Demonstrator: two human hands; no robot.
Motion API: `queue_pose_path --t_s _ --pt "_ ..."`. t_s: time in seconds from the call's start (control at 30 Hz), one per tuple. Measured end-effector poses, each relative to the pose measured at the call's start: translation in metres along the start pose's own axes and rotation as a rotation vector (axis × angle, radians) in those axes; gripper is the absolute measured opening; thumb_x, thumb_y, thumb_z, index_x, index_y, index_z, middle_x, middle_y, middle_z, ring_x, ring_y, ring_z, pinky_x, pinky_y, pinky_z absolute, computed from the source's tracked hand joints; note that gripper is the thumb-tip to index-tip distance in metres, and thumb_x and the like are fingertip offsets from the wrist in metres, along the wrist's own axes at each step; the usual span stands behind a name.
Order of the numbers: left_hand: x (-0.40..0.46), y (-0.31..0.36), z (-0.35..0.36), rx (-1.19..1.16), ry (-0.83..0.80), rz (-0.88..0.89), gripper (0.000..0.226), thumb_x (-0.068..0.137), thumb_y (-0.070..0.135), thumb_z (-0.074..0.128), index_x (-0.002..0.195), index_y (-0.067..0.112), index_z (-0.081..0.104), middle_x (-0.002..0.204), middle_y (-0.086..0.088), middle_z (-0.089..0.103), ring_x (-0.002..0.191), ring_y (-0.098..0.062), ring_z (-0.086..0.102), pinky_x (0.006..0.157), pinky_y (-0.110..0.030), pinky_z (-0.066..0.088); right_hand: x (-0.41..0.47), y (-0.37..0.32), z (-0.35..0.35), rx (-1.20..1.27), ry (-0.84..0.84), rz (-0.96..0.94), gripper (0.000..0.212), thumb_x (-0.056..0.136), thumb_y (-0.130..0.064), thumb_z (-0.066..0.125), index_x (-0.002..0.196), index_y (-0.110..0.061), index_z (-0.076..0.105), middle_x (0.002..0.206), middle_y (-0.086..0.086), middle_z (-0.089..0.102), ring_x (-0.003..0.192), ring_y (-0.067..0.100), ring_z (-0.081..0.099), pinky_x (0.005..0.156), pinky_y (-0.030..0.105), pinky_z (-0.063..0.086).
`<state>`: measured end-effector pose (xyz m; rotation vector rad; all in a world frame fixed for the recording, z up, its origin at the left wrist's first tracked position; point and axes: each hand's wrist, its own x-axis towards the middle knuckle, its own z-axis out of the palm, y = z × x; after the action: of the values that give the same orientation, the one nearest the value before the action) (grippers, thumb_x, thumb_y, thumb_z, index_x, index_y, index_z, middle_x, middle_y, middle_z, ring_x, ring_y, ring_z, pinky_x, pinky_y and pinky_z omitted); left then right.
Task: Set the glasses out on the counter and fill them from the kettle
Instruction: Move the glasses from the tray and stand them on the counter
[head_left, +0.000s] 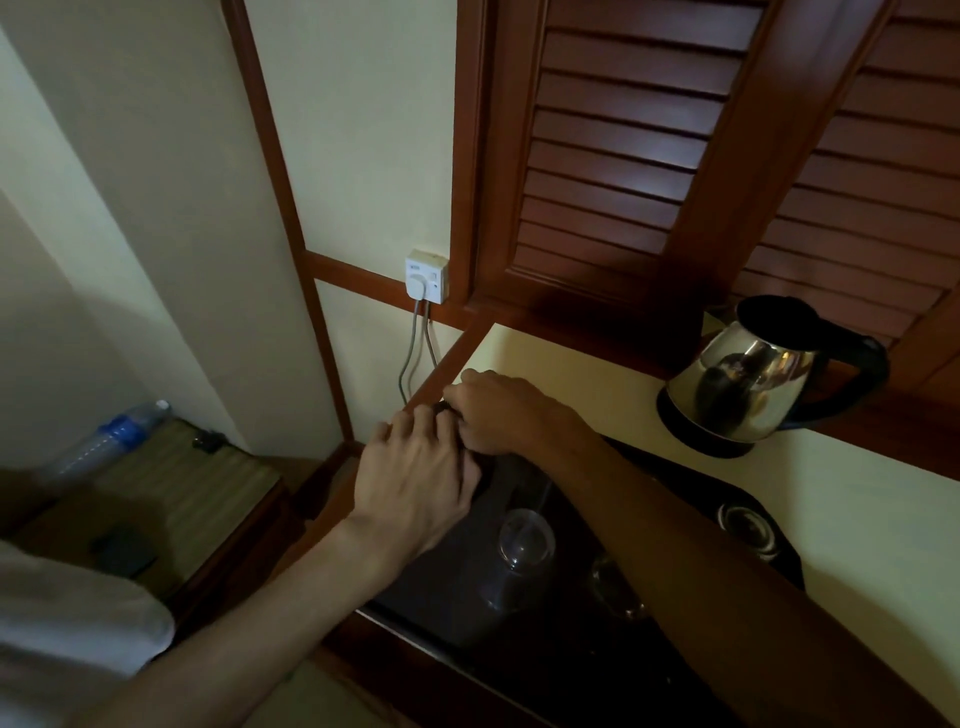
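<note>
Seemingly at the setting-out step, the left hand (415, 483) and right hand (498, 410) curl on something dark at the black rectangular tray's (441, 587) far corner; what, I cannot tell. The clear upturned drinking glasses (522, 551) sit untouched on that tray, with the steel black-handled kettle (753, 374) well apart on the pale counter (857, 519). Next, a hand must free itself and lift a glass.

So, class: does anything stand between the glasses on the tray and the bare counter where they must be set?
Nothing visible stands on the counter beside the tray. The right forearm does cross over the tray above the glasses, and both the left hand and right hand sit at its far end.
</note>
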<state>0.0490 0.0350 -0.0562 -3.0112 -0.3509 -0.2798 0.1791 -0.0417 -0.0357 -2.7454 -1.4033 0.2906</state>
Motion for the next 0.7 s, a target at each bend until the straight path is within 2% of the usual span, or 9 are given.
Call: queue_pose_path --t_s 0.07,0.17,0.27,0.33,0.4,0.53,0.6,0.67,0.7 --pt "0.002 0.003 -0.003 0.100 -0.031 0.040 0.064 0.103 0.052 0.026 0.145 0.008 0.046 0.118 -0.009 0.068 0.100 -0.027 0.070 0.075 -0.036 0.051 0.004 -0.001 -0.001 -0.073 0.014 -0.002 0.034 0.109 -0.030 0.039 0.129 -0.009 0.056 0.129 0.016 0.058 0.113 0.032 0.060 0.081 0.038 0.039" --pt "0.010 0.004 -0.004 0.179 -0.078 0.093 0.065 0.105 0.047 0.026 0.151 0.002 0.036 0.115 -0.010 0.067 0.090 -0.024 0.071 0.064 -0.033 0.045 0.007 -0.001 -0.003 -0.193 0.016 -0.043 0.025 0.105 -0.023 0.050 0.125 -0.009 0.056 0.125 0.015 0.060 0.106 0.031 0.063 0.076 0.035 0.037" --pt "0.019 0.003 -0.010 0.156 -0.077 0.121 0.049 0.106 0.043 0.029 0.132 0.008 0.052 0.109 -0.006 0.068 0.084 -0.021 0.068 0.062 -0.031 0.041 0.006 0.001 -0.010 -0.194 0.076 -0.062 0.024 0.104 -0.019 0.051 0.122 -0.007 0.058 0.122 0.014 0.063 0.105 0.030 0.064 0.078 0.035 0.039" --pt "0.024 0.002 -0.022 0.103 -0.053 0.111 0.039 0.107 0.041 0.030 0.118 0.013 0.056 0.105 -0.005 0.067 0.076 -0.020 0.062 0.063 -0.031 0.040 0.002 0.003 -0.018 -0.174 0.190 -0.035 0.022 0.104 -0.022 0.047 0.112 -0.009 0.062 0.112 0.012 0.066 0.090 0.025 0.064 0.073 0.034 0.038" --pt "0.031 0.000 -0.037 0.069 0.014 0.066 0.038 0.107 0.042 0.031 0.111 0.015 0.056 0.103 -0.005 0.067 0.076 -0.022 0.063 0.063 -0.032 0.041 -0.005 0.008 -0.032 -0.187 0.335 0.009 0.023 0.101 -0.028 0.047 0.095 -0.013 0.063 0.095 0.007 0.067 0.074 0.020 0.058 0.067 0.033 0.039" --pt "0.045 -0.002 -0.075 -0.027 0.180 0.013 0.038 0.105 0.042 0.031 0.095 0.013 0.053 0.083 -0.006 0.057 0.070 -0.027 0.062 0.063 -0.034 0.049 -0.037 0.026 -0.067 -0.165 0.535 0.094 0.032 0.096 -0.030 0.050 0.066 -0.023 0.043 0.068 -0.007 0.048 0.059 0.012 0.045 0.054 0.027 0.022" --pt "0.049 0.004 -0.095 -0.076 0.285 0.029 0.035 0.105 0.039 0.033 0.085 0.013 0.047 0.079 -0.009 0.059 0.068 -0.032 0.062 0.059 -0.035 0.040 -0.059 0.037 -0.082 -0.104 0.653 0.134 0.038 0.093 -0.028 0.054 0.060 -0.025 0.038 0.059 -0.010 0.040 0.052 0.005 0.033 0.050 0.025 0.017" --pt "0.054 0.010 -0.116 -0.144 0.377 0.032 0.034 0.103 0.035 0.037 0.082 0.011 0.048 0.080 -0.017 0.065 0.069 -0.039 0.064 0.058 -0.035 0.035 -0.082 0.050 -0.092 -0.067 0.745 0.216 0.034 0.092 -0.030 0.056 0.060 -0.022 0.046 0.057 -0.007 0.045 0.050 0.004 0.033 0.049 0.023 0.023" --pt "0.058 0.015 -0.125 -0.191 0.413 0.017 0.036 0.103 0.035 0.039 0.082 0.009 0.052 0.083 -0.022 0.066 0.073 -0.042 0.065 0.060 -0.036 0.036 -0.095 0.059 -0.095 -0.061 0.787 0.260 0.032 0.091 -0.032 0.055 0.062 -0.019 0.053 0.058 -0.005 0.051 0.050 0.006 0.039 0.049 0.023 0.032"
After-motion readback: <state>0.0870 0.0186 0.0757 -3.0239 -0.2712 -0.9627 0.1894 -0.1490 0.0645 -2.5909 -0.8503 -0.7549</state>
